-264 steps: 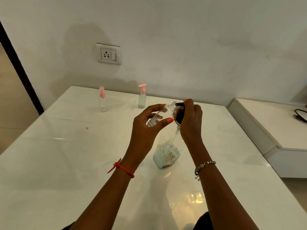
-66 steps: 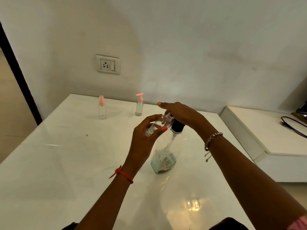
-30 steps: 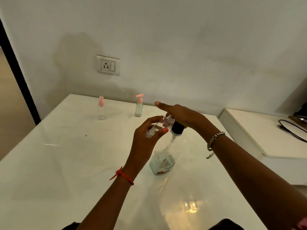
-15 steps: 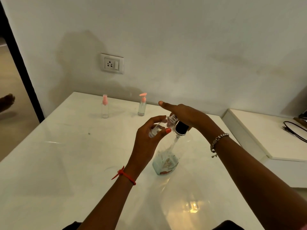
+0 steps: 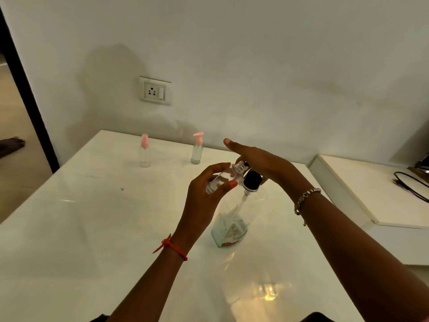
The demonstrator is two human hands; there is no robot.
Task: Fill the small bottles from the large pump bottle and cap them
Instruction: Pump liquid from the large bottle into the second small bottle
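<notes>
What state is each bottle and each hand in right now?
held small bottle: uncapped, tilted, mouth toward the pump.
large pump bottle: upright, little liquid left.
pink spray bottle: capped, upright.
pink pump bottle: capped, upright.
left hand: grips the held small bottle.
right hand: flat, on the large pump bottle's top.

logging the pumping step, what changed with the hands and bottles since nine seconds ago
The right hand released its curled grip round the black pump head and now rests on top of it, fingers straight. Unchanged: the left hand holds the small clear bottle tilted by the pump; the large clear pump bottle and two pink-topped small bottles stand where they were.
</notes>
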